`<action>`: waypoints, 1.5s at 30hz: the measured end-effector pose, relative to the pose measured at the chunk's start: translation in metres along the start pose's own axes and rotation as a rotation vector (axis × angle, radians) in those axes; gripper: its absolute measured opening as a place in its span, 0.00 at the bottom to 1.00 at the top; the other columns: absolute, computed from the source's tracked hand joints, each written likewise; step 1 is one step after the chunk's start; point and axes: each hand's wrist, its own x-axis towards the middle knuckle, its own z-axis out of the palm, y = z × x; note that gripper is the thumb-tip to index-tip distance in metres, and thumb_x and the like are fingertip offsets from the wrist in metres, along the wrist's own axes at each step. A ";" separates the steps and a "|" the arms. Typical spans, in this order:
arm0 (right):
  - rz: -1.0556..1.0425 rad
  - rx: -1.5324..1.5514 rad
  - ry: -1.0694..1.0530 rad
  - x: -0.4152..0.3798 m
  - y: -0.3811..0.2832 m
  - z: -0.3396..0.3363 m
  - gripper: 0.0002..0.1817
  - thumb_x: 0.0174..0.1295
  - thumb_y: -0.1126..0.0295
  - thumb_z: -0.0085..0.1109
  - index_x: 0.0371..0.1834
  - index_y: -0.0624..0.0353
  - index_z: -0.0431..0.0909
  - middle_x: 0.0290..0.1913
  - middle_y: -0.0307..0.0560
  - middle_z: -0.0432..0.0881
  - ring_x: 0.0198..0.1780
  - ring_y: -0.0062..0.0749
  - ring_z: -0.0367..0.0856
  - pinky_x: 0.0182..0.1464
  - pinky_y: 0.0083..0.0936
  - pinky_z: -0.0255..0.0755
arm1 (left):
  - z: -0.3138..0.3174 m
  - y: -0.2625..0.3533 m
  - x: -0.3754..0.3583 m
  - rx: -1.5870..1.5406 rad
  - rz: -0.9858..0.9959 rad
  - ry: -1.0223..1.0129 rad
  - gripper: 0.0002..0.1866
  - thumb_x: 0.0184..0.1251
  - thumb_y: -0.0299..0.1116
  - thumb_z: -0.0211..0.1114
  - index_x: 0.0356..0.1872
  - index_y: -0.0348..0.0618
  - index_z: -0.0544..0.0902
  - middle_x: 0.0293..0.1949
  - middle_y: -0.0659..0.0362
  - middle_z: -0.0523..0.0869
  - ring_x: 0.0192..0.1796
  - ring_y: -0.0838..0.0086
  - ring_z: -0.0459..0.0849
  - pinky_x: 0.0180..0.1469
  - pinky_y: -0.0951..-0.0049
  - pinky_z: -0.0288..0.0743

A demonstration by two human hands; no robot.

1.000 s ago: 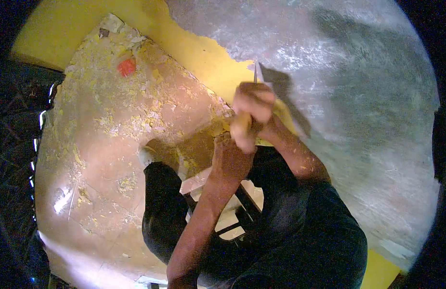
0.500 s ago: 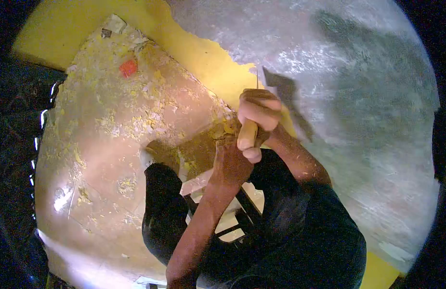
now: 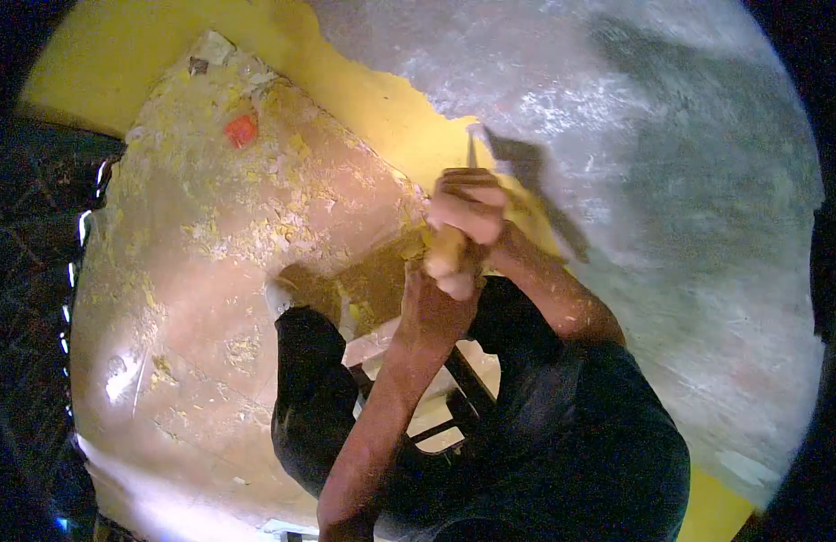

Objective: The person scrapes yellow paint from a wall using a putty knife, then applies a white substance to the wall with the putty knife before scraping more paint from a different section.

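A scraper (image 3: 472, 149) with a thin metal blade and a light handle meets the boundary between yellow coating (image 3: 409, 131) and grey surface (image 3: 662, 226). My right hand (image 3: 469, 206) is wrapped round the tool just below the blade. Lower down, my left hand (image 3: 443, 287) closes round the handle's end; its fingers are blurred and the palm is hidden. The blade's edge is hard to make out against its dark shadow.
Yellow and pale flakes (image 3: 287, 230) litter the tan floor (image 3: 201, 307). A red piece (image 3: 241, 131) lies at the upper left. My dark-clothed legs (image 3: 314, 397) flank a dark-framed seat or stand (image 3: 472, 393). Dark material (image 3: 30, 271) borders the left side.
Both hands and the tool have shifted slightly left, the right hand more than the left. The blade now shows broader and leans a little differently.
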 end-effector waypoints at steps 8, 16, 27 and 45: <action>0.157 -0.037 -0.063 0.017 -0.015 -0.009 0.18 0.41 0.61 0.67 0.16 0.57 0.66 0.17 0.42 0.64 0.21 0.35 0.71 0.22 0.29 0.61 | -0.013 0.001 0.005 0.006 -0.043 -0.079 0.15 0.58 0.43 0.66 0.39 0.43 0.81 0.33 0.49 0.84 0.36 0.55 0.84 0.42 0.52 0.75; 0.012 0.003 0.038 0.024 -0.014 -0.002 0.20 0.47 0.64 0.65 0.12 0.56 0.62 0.14 0.41 0.59 0.15 0.35 0.66 0.19 0.31 0.59 | -0.003 0.004 -0.001 -0.017 -0.032 0.057 0.15 0.60 0.43 0.65 0.38 0.43 0.81 0.34 0.51 0.83 0.39 0.56 0.84 0.46 0.52 0.75; 0.225 -0.108 -0.018 0.023 -0.005 -0.006 0.11 0.48 0.67 0.62 0.17 0.57 0.69 0.17 0.41 0.68 0.18 0.32 0.71 0.21 0.30 0.63 | -0.015 0.005 0.010 0.003 -0.073 -0.407 0.19 0.63 0.46 0.63 0.47 0.44 0.82 0.40 0.49 0.84 0.44 0.57 0.85 0.50 0.54 0.76; 0.341 -0.150 -0.262 0.024 -0.018 -0.001 0.06 0.49 0.67 0.65 0.26 0.55 0.79 0.20 0.45 0.76 0.24 0.43 0.79 0.27 0.34 0.72 | -0.009 0.003 0.002 -0.080 -0.055 -0.070 0.17 0.62 0.43 0.65 0.43 0.41 0.82 0.40 0.48 0.84 0.45 0.52 0.83 0.50 0.48 0.74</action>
